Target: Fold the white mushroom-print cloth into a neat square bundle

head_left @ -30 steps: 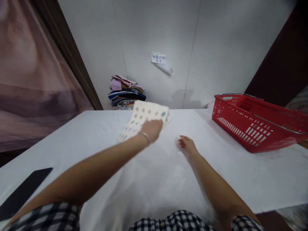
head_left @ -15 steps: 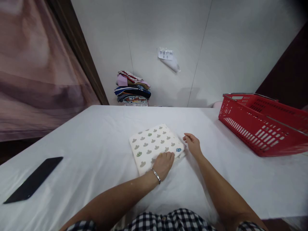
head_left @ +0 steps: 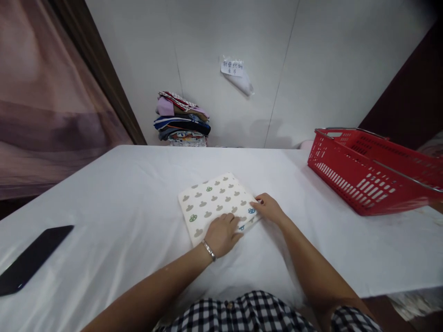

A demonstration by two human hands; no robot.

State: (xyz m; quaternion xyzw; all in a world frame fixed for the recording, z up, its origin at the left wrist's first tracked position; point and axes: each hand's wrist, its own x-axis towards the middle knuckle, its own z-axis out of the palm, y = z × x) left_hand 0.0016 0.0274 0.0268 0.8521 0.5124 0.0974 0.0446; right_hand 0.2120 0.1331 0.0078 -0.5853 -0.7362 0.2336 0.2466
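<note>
A folded white cloth (head_left: pixel 214 200) printed with grey, green and blue mushrooms lies on the white-covered table. My left hand (head_left: pixel 223 236), with a silver bracelet at the wrist, rests palm down on its near edge, fingers loosely extended. At the right corner, my right hand (head_left: pixel 269 208) has the cloth's edge between thumb and fingers. The fingers under that corner are partly hidden. The cloth's layers show along its near right side.
To the right stands a red plastic basket (head_left: pixel 346 177) with metal handles. A black flat phone-like slab (head_left: pixel 32 258) lies at the left. Behind the table's far edge is a stack of folded clothes (head_left: pixel 183 121). A paper sign (head_left: pixel 231 68) hangs on the wall.
My right hand has moved left onto the cloth's right corner and taken hold of it. My left hand has slid slightly left, its fingers less curled. The whole view has shifted a little.
</note>
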